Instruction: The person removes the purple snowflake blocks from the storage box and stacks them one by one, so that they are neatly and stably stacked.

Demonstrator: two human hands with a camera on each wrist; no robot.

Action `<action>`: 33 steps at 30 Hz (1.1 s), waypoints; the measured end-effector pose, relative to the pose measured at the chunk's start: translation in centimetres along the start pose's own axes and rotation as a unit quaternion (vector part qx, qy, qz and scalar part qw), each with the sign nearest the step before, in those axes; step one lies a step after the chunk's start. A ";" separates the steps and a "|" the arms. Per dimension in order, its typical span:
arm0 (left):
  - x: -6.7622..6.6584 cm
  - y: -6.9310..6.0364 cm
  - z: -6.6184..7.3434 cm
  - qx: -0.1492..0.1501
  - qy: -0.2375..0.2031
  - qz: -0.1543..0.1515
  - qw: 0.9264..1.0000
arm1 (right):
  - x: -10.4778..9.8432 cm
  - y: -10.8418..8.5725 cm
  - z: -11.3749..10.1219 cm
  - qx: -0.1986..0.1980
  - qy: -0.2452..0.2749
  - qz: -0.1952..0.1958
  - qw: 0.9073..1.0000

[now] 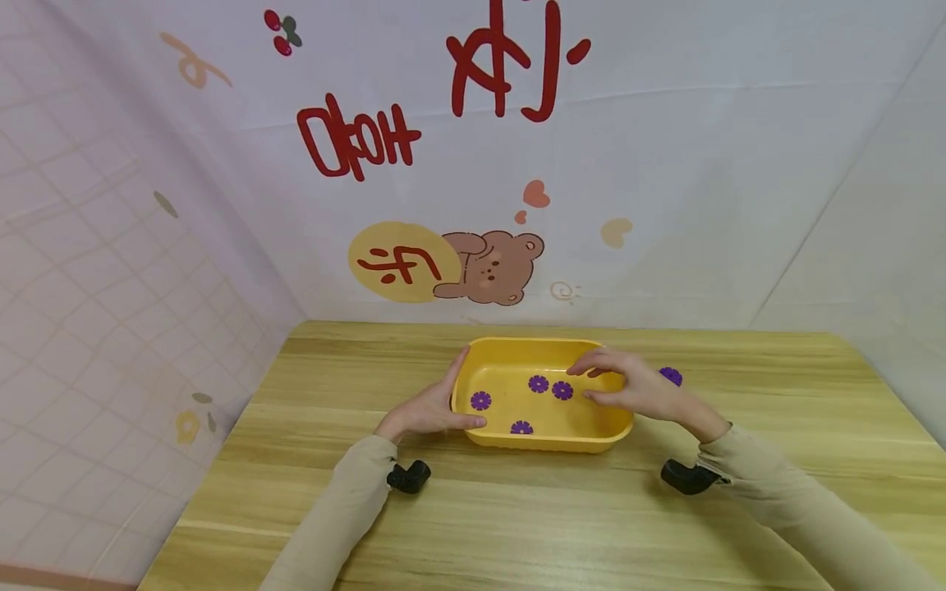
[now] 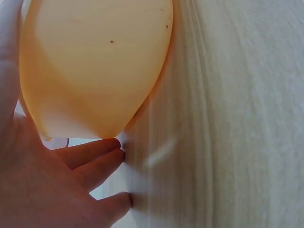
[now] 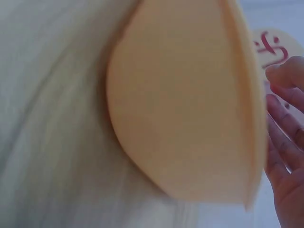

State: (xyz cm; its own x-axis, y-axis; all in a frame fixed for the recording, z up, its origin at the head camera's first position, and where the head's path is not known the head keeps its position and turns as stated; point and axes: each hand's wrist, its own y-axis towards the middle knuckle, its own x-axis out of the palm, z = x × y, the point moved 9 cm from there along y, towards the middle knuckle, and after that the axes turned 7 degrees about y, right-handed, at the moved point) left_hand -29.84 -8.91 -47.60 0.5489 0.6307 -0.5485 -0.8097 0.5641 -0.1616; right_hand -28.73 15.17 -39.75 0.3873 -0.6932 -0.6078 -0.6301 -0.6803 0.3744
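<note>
A yellow plastic basin point(image 1: 547, 444) stands on the wooden table. Inside it, spread apart or close together, lie several purple notched discs, among them one at the left point(image 1: 481, 400) and one near the middle point(image 1: 562, 390). My left hand point(image 1: 432, 407) holds the basin's left end, thumb over the front rim and fingers along the outside. The left wrist view shows that hand's fingers point(image 2: 97, 164) against the basin's outer wall. Over the basin's right end hovers my right hand point(image 1: 631, 387), fingers bent loosely apart, with nothing visible between them.
Another purple disc point(image 1: 671, 376) lies outside the basin, behind the right hand. A black wrist mount point(image 1: 409, 476) sticks out at the left cuff, and a second black mount point(image 1: 689, 476) at the right. Behind the table point(image 1: 562, 525) hangs a printed cloth point(image 1: 665, 180).
</note>
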 end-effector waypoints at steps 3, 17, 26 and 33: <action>0.0 0.0 0.0 -0.005 0.013 0.005 1.000 | 1.5 0.4 -0.2 -0.006 0.014 -0.022 1.000; 0.0 0.0 0.0 0.005 0.007 0.005 1.000 | 8.7 2.7 0.8 0.039 0.084 -0.155 0.984; -0.1 0.2 0.2 0.015 -0.003 0.002 1.000 | 11.2 3.6 1.0 0.041 0.088 -0.201 0.975; 0.1 0.0 0.3 0.023 -0.008 -0.004 1.000 | 11.9 3.4 1.5 0.051 0.079 -0.208 0.974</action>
State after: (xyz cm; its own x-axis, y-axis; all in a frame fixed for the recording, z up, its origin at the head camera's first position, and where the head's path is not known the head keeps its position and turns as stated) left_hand -29.71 -8.71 -47.39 0.5589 0.6340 -0.5344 -0.7948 0.5934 -0.1273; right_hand -27.34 4.99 -46.75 0.7168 -0.3960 -0.5740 -0.4573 -0.8883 0.0417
